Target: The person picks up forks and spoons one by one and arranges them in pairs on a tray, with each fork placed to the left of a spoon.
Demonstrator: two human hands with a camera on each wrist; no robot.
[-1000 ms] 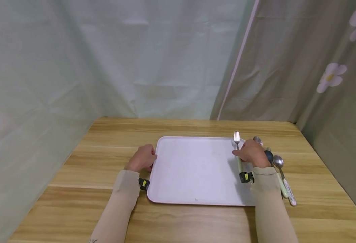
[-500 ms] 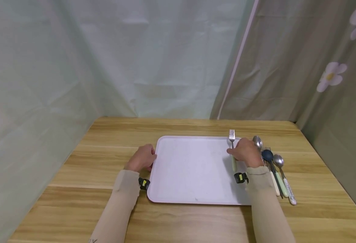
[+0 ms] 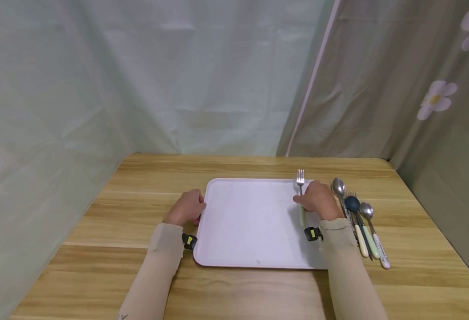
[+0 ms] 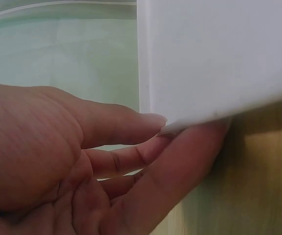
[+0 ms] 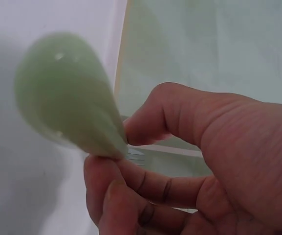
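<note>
A white rectangular tray (image 3: 250, 226) lies on the wooden table. At its left edge, my left hand (image 3: 184, 208) pinches the rim, the thumb (image 4: 131, 125) on top and fingers curled beneath in the left wrist view. Over the tray's right part, my right hand (image 3: 319, 201) pinches a fork (image 3: 300, 178) between thumb and fingertips. Its metal tines point toward the far side, and the pale green handle (image 5: 65, 93) points back to the wrist. A shadow falls on the tray below this hand.
Right of the tray lies a group of cutlery: a metal spoon (image 3: 338, 186), a dark blue round-headed utensil (image 3: 352, 204), another spoon (image 3: 366, 210) with a patterned handle, and a partly covered fork (image 3: 350, 194). Curtains (image 3: 226, 89) hang behind the wooden table (image 3: 158, 178).
My right hand has moved left over the tray with the fork, uncovering more of the cutlery on the right. The left hand stays at the tray's edge.
</note>
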